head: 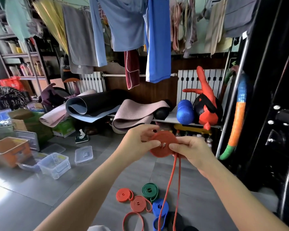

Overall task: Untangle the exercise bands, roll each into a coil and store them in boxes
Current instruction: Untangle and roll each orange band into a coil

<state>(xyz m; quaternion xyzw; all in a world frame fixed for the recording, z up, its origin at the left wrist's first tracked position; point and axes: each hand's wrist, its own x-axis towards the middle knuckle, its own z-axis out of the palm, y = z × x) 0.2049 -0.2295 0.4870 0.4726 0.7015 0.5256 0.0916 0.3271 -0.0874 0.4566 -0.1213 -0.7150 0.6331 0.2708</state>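
Both hands hold a red exercise band that is partly rolled into a flat coil at chest height. My left hand pinches the coil's left side. My right hand grips its right side, where two loose red strands hang down to the floor. On the floor below lie two red coils, a green coil, a blue band loosely coiled, and a loose red loop. A black band lies beside the blue one.
Clear plastic boxes and loose lids sit on the grey floor at left, beside an orange bin. Rolled yoga mats, a blue roller and hanging clothes fill the back. A black rack stands at right.
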